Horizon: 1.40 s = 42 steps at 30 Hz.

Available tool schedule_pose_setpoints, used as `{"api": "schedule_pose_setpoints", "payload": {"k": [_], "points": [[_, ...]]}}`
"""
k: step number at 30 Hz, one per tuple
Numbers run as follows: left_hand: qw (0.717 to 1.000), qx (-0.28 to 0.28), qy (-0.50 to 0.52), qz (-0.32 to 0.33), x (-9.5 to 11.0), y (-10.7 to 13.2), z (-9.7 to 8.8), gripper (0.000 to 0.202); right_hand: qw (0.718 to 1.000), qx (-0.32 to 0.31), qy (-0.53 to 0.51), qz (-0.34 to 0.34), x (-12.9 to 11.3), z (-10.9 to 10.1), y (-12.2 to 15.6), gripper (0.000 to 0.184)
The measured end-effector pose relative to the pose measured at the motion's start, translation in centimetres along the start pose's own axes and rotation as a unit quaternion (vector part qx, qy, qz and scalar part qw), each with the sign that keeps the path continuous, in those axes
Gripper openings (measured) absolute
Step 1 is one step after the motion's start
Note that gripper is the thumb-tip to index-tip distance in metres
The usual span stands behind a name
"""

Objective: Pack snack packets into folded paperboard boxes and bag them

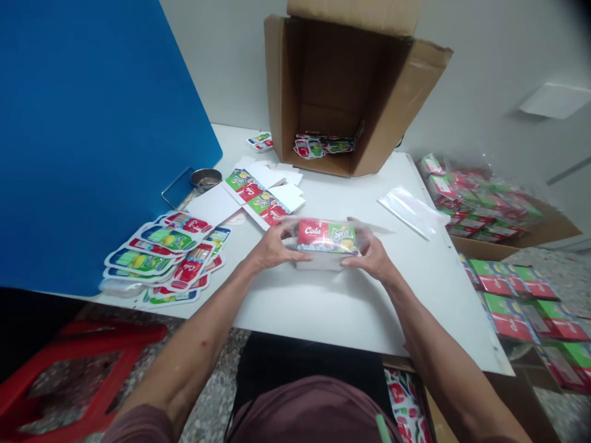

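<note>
While spread around a Cola box (pixel 327 237), left hand (pixel 273 247) and right hand (pixel 370 257) well inside table edges (pixel 392 320)

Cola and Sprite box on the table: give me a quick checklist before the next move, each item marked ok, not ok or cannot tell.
1. Grip: ok. The left hand and right hand hold the Cola and Sprite box at its two ends.
2. Clear plastic wrap over the box: ok, it covers the printed top.
3. Wrap closure: cannot tell, the hands hide the ends.
4. Spare clear bag: ok, it lies on the white table apart from the box.
5. Printed cut-outs: ok, piled beyond the left hand, not touching it.
6. Cardboard carton: ok, flaps open.
</note>
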<state>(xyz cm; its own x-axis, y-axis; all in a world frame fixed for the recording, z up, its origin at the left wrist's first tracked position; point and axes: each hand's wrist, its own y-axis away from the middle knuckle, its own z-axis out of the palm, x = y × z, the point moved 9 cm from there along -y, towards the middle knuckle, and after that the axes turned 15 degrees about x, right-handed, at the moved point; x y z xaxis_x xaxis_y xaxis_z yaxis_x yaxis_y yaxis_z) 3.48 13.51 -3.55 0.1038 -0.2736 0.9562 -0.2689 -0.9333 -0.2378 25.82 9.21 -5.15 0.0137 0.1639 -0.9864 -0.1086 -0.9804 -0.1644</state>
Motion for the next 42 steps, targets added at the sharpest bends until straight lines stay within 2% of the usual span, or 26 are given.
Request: {"api": "schedule_pose_setpoints", "payload": {"k": [5, 10, 12, 14, 16, 18, 20, 22, 24, 26, 29, 33, 37, 42], "points": [[1.0, 0.008, -0.016, -0.018, -2.3, 0.8, 0.0, 0.079, 0.999, -0.012, 0.026, 0.016, 1.6, 0.8, 0.9, 0.092], [0.998, -0.013, -0.047, -0.046, -4.4, 1.8, 0.7, 0.082, 0.996, -0.018, 0.087, 0.025, 2.8, 1.0, 1.6, 0.087], [0.996, -0.017, -0.075, -0.052, -4.7, 2.2, 0.6, 0.087, 0.992, -0.034, 0.119, 0.022, 3.0, 0.7, 1.8, 0.093], [0.995, -0.012, -0.084, -0.046, -4.4, 2.2, 0.1, 0.1, 0.988, -0.05, 0.149, 0.013, 2.7, 0.1, 1.8, 0.108], [0.998, 0.01, -0.059, -0.022, -3.3, 1.8, -0.6, 0.115, 0.987, -0.044, 0.154, -0.015, 1.6, -0.6, 1.5, 0.125], [0.999, 0.026, -0.02, -0.004, -2.1, 1.3, -1.0, 0.12, 0.991, -0.029, 0.126, -0.041, 0.4, -1.0, 1.0, 0.133], [1.0, 0.027, -0.001, -0.005, -1.4, 0.8, -0.9, 0.108, 0.995, -0.018, 0.088, -0.043, -0.3, -0.6, 0.6, 0.125], [1.0, 0.023, -0.006, -0.009, -1.2, 0.4, -0.4, 0.095, 0.997, -0.015, 0.065, -0.027, -0.3, 0.1, 0.2, 0.105], [1.0, 0.025, -0.014, -0.008, -1.2, 0.3, -0.1, 0.09, 0.999, -0.013, 0.047, -0.014, -0.1, 0.8, 0.1, 0.087], [1.0, 0.026, -0.016, -0.007, -1.4, 0.2, 0.1, 0.092, 0.999, -0.019, 0.037, -0.007, 0.1, 1.3, 0.1, 0.078], [1.0, 0.018, -0.023, -0.009, -1.9, 0.3, 0.1, 0.092, 0.998, -0.026, 0.054, 0.007, 0.8, 1.4, 0.4, 0.078], [0.999, -0.009, -0.032, -0.006, -2.5, 0.6, 0.4, 0.087, 0.996, -0.002, 0.082, 0.041, 2.0, 0.8, 0.8, 0.083], [0.998, -0.024, -0.051, -0.02, -3.8, 1.1, 0.9, 0.083, 0.995, -0.01, 0.073, 0.06, 3.4, 1.1, 1.2, 0.087], [0.994, -0.012, -0.094, -0.046, -4.7, 1.6, 0.8, 0.079, 0.995, -0.02, 0.08, 0.061, 3.7, 1.4, 1.5, 0.087]]}}
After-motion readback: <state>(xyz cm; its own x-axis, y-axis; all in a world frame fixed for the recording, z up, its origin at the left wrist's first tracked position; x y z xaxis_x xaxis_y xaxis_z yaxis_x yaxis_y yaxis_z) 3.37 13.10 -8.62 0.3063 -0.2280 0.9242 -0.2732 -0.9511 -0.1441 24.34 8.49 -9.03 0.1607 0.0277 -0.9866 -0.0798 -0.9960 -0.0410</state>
